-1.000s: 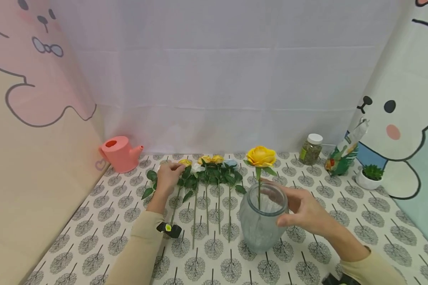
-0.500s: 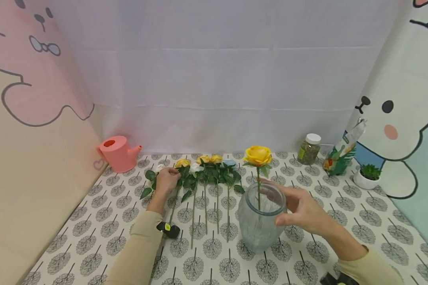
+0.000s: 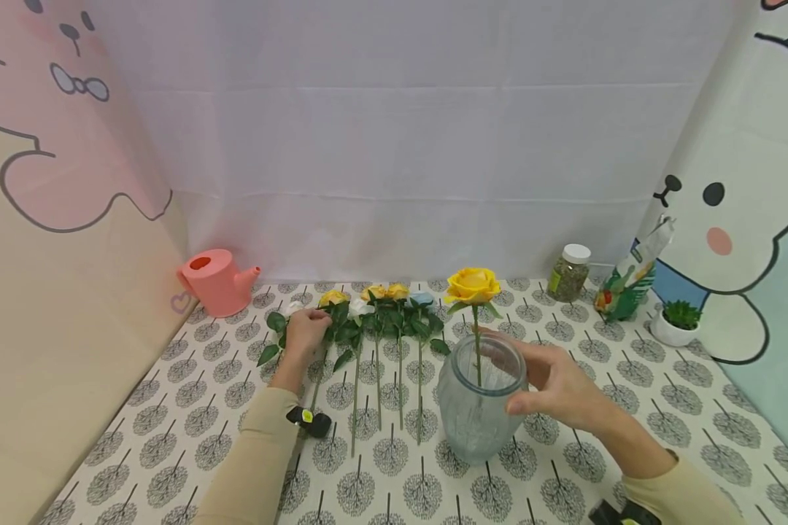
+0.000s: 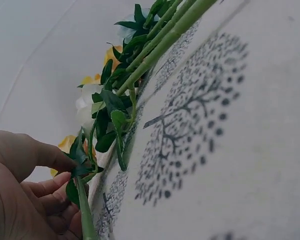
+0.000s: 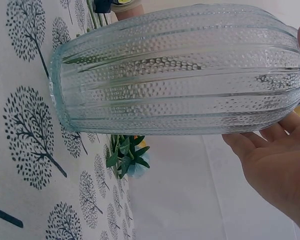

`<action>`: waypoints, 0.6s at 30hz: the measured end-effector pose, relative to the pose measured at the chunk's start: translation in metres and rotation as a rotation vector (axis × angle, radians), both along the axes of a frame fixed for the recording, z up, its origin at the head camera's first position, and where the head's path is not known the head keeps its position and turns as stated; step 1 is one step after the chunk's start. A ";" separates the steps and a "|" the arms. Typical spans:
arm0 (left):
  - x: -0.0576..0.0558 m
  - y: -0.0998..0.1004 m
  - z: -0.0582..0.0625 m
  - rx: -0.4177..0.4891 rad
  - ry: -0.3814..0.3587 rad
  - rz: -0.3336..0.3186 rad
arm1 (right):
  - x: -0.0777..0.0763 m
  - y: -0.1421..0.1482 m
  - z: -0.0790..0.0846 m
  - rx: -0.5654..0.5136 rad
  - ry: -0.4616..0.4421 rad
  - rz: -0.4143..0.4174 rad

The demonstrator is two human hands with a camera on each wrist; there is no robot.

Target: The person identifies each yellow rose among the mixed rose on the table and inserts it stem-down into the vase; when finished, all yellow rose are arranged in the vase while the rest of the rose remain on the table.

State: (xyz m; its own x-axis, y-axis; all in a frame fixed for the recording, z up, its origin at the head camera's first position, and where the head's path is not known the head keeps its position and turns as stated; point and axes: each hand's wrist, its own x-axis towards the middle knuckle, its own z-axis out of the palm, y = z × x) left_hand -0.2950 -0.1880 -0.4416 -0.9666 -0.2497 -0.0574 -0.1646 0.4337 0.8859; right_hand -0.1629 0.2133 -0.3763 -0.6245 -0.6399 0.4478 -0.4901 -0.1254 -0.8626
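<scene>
My left hand [image 3: 306,334] pinches the stem of a yellow rose [image 3: 333,298] just beneath its bloom, thumb and fingertips among the leaves in the left wrist view. This rose lies at the left of a row of long-stemmed roses. White roses [image 3: 361,307] lie on either side of it; farther right are two more yellow ones and a pale blue rose [image 3: 422,298]. My right hand [image 3: 561,386] holds the ribbed glass vase [image 3: 458,426] around its upper side, thumb at the front. One yellow rose [image 3: 473,286] stands upright in the vase, its bloom well above the rim.
A pink watering can [image 3: 218,284] stands at the back left. At the back right are a white-lidded jar [image 3: 569,273], a green and white bag [image 3: 630,281] and a small potted succulent [image 3: 679,324]. A tree-print cloth [image 3: 203,419] covers the table, with fabric walls behind.
My left hand has drawn slightly back and down at the yellow rose, so more of its bloom shows. The right hand and vase keep their place.
</scene>
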 end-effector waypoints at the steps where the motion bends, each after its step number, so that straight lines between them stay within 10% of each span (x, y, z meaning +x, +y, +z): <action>1: -0.001 -0.001 0.000 0.008 0.004 0.006 | 0.000 0.000 0.000 -0.001 -0.001 0.000; 18: 0.008 -0.009 0.050 0.202 0.030 -0.045 | 0.000 0.000 0.001 0.010 -0.007 -0.009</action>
State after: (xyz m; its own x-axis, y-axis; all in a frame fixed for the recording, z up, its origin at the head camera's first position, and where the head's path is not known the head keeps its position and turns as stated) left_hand -0.2868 -0.1968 -0.3912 -0.9785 -0.1927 -0.0731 -0.1215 0.2527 0.9599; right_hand -0.1624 0.2137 -0.3751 -0.6335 -0.6385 0.4370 -0.4849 -0.1125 -0.8673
